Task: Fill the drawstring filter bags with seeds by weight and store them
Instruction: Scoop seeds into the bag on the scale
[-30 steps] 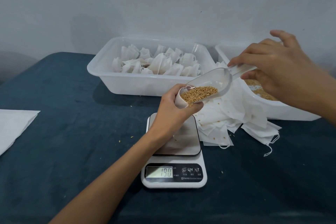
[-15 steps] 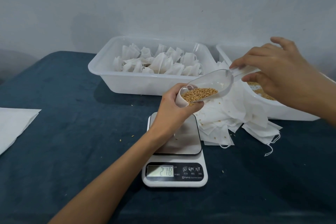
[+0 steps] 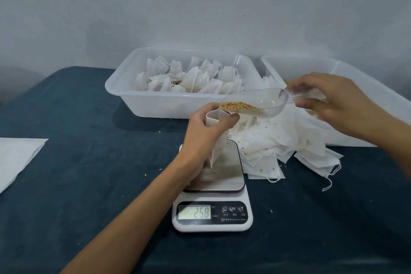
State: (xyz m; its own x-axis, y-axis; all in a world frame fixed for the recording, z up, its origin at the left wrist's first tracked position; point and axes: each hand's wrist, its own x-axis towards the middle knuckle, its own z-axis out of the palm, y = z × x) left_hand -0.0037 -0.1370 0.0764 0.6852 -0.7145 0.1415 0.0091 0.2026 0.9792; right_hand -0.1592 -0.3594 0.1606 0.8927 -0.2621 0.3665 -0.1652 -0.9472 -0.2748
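- left hand [image 3: 206,133] grips the open filter bag [image 3: 216,138] upright on the scale [image 3: 213,187], fingers curled round its neck, mouth held open
- right hand [image 3: 333,104] pinches the handle of the clear scoop [image 3: 255,101]; scoop lip sits right at the bag mouth, tilted down toward it
- seeds [image 3: 239,105] bunched at the scoop's front edge, a good part not yet poured; a few sit at the bag rim
- scale display [image 3: 194,212] reads 258, decimal point too small to tell; target weight unknown, so cannot say how close this bag is
- done so far, judging by the layout: left bin [image 3: 124,95] holds a batch of tied, filled bags [image 3: 189,78]
- left to do: stack of flat empty bags [image 3: 278,147] beside the scale, touching it, looks like plenty; drawstrings trail off the pile
- right bin [image 3: 367,82] mostly hidden by the right hand, seed stock barely visible under the wrist
- this bag needs topping off, cinching, then dropping in the left bin
- stray seeds on the desk [image 3: 77,162] and on the empty bags; white sheet [image 3: 15,158] at far left, unused
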